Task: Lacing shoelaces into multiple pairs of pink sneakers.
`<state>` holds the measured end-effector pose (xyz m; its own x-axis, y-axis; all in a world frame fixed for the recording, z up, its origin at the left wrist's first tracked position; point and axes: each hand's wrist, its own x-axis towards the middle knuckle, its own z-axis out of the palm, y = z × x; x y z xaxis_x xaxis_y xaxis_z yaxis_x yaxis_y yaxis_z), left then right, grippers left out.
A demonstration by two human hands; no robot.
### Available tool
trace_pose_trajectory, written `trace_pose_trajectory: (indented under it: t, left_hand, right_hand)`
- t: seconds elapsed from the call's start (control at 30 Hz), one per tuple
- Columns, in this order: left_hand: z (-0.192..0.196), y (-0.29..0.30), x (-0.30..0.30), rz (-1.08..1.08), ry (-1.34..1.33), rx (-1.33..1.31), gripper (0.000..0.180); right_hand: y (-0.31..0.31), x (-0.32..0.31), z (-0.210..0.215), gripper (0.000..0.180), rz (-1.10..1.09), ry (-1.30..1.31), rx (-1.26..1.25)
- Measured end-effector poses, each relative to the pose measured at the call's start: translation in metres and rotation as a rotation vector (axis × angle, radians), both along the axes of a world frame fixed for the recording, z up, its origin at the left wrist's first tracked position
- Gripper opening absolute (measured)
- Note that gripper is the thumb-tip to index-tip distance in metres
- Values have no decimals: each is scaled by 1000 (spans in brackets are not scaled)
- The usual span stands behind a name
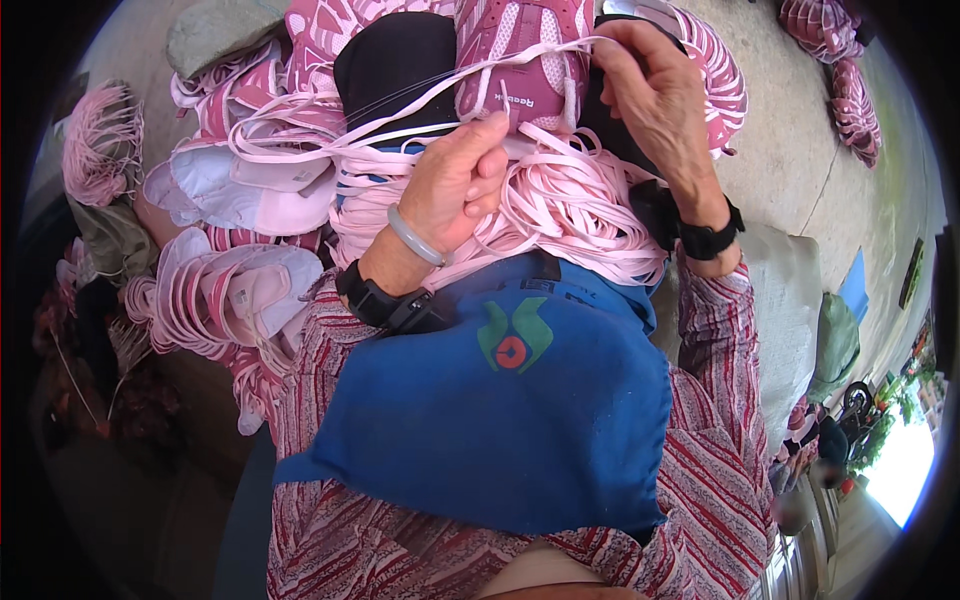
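A pink and white shoe upper (517,80) lies between my black-clad knees, its toe toward me. My right hand (655,95) is at its right side, thumb and forefinger pinching a pale pink shoelace (490,64) that stretches left across the upper and loops back. My left hand (450,185) is closed just below the toe, with a short lace end showing at its fingertips; its curled fingers partly hide the grip. A thick heap of loose pink shoelaces (570,195) fills my lap on a blue apron (500,410), beneath both hands.
Stacked pink shoe uppers (225,290) crowd my left side, with a hanging bunch of laces (103,145) beyond. More stacked uppers (715,75) lie past my right knee. A pale sack (775,310) is by my right arm. Further bundles (850,110) rest on the concrete floor (800,130).
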<state>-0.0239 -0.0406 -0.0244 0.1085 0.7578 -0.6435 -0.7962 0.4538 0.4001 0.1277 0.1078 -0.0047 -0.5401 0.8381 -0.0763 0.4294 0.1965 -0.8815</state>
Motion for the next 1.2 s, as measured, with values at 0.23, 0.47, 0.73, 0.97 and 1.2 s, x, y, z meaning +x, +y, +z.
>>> trace_pose_trajectory:
  t: [0.23,0.47,0.73,0.97,1.2]
  left_hand:
    - [-21,9,7,131,-335,111,26]
    - [6,-1,-8,-98,-64,62,33]
    - [48,-11,-68,-222,639,231,28]
    - [92,15,-118,334,994,343,28]
    - [38,38,-80,208,951,476,48]
  right_hand:
    - [-3,-3,-9,11,55,-58,320]
    - [3,5,6,11,80,-167,540]
    - [8,3,6,14,239,-245,522]
    - [16,7,8,10,316,-298,604]
    - [8,12,8,11,277,-426,573]
